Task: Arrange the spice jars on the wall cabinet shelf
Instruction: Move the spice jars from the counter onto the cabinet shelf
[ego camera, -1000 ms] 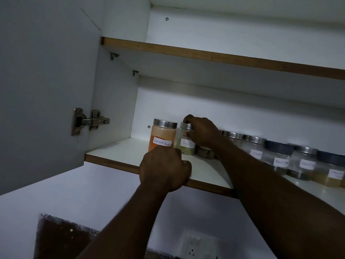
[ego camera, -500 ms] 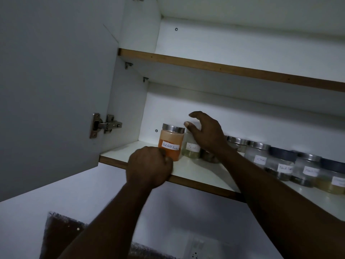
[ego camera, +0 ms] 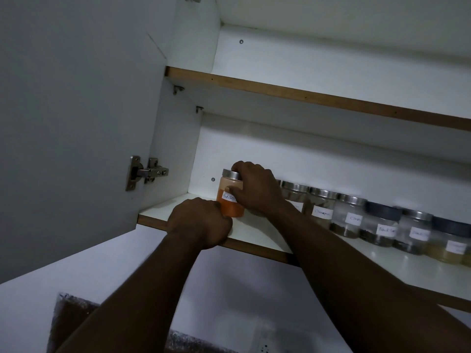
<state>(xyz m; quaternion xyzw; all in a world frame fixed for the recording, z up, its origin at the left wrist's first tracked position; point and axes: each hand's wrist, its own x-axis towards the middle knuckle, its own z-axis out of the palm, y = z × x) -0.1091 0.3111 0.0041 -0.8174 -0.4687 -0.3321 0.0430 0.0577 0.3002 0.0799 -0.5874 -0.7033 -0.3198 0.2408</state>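
An orange red chilli powder jar [ego camera: 228,206] with a steel lid stands at the left end of the lower cabinet shelf [ego camera: 257,234]. My right hand [ego camera: 257,189] grips it, fingers over the lid and thumb on the label. My left hand [ego camera: 201,221] is curled in a fist at the shelf's front edge, just left of the jar's base, and I cannot tell whether it holds anything. A row of several labelled spice jars [ego camera: 349,219] runs to the right along the shelf; the jar just behind my right hand is hidden.
The open cabinet door [ego camera: 76,123] with its steel hinge [ego camera: 145,171] stands to the left. An upper shelf [ego camera: 305,95] hangs above. Below the cabinet are a white wall and a socket [ego camera: 265,349].
My right hand let go of the second jar and moved left onto the red chilli jar, gripping it. My left fist stayed at the shelf edge. The view shifted.
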